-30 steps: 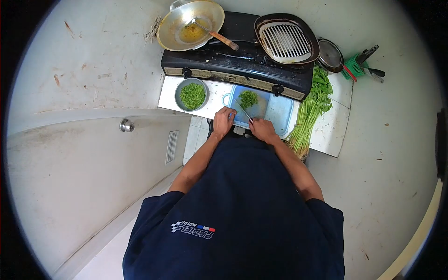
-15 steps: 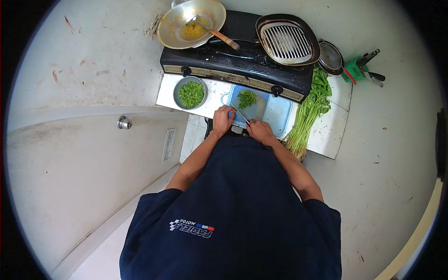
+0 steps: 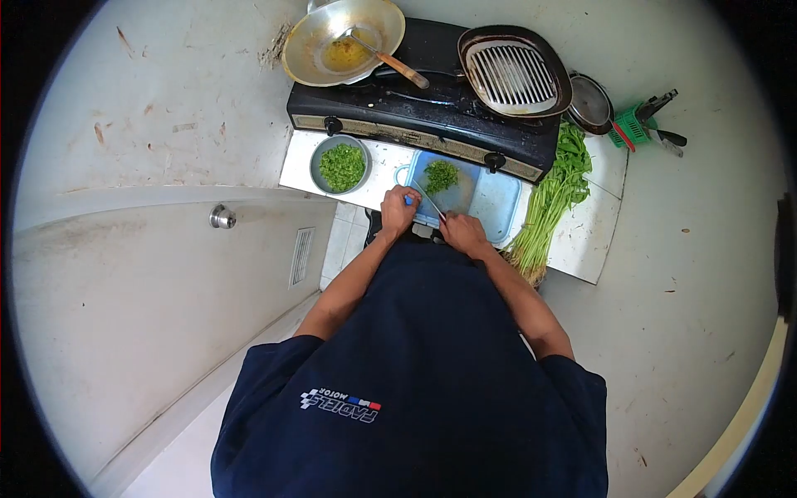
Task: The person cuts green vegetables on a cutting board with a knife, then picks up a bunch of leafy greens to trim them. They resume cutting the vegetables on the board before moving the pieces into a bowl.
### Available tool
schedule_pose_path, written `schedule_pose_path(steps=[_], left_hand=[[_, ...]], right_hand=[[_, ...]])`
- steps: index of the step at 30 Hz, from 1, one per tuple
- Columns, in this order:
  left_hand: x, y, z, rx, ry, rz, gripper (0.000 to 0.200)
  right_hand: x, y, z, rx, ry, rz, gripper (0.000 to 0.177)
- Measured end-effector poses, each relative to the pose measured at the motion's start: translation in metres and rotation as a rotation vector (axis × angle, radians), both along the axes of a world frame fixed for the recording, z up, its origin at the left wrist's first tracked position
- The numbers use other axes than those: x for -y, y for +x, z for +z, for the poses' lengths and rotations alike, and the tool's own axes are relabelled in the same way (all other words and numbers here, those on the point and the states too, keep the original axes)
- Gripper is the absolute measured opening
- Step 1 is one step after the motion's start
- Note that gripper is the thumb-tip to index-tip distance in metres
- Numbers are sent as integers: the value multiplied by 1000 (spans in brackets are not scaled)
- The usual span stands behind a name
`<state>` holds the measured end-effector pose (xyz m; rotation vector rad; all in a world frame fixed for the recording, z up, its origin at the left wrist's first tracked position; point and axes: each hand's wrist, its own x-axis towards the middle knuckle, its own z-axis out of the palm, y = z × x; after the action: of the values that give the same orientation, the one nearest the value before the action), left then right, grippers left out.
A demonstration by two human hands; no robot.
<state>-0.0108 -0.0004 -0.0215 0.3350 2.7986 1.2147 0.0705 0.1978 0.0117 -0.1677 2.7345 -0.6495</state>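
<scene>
My right hand [image 3: 465,232] is wrapped round the handle of a knife [image 3: 430,200], whose blade points up and left over the blue cutting board [image 3: 496,207]. At the board's lower left edge is my left hand [image 3: 399,211], its fingers curled beside the blade; whether they hold anything is too small to tell. Chopped greens [image 3: 441,176] lie in a small heap on the board, just beyond the knife tip. A grey bowl [image 3: 315,166] of chopped greens stands to the left of the board.
Behind the board is a black stove [image 3: 398,112] with a wok [image 3: 303,50] and a grill pan [image 3: 510,75]. Long leafy stalks [image 3: 552,199] lie to the right. Farther right are a round strainer [image 3: 589,104] and a green basket [image 3: 628,129] with utensils.
The fingers of my left hand have shifted slightly at the board's edge, and more of the blade shows. My right hand keeps its hold on the knife.
</scene>
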Motion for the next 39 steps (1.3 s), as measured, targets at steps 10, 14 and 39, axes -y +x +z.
schedule_pose_path(steps=[10,14,39], left_hand=[[-4,-2,12,207,93,129,34],[-2,-1,11,206,80,133,35],[4,4,3,206,107,169,39]], right_hand=[[1,3,-5,16,-5,28,36],[4,-1,-3,37,-8,20,36],[3,-5,-1,34,-18,8,34]])
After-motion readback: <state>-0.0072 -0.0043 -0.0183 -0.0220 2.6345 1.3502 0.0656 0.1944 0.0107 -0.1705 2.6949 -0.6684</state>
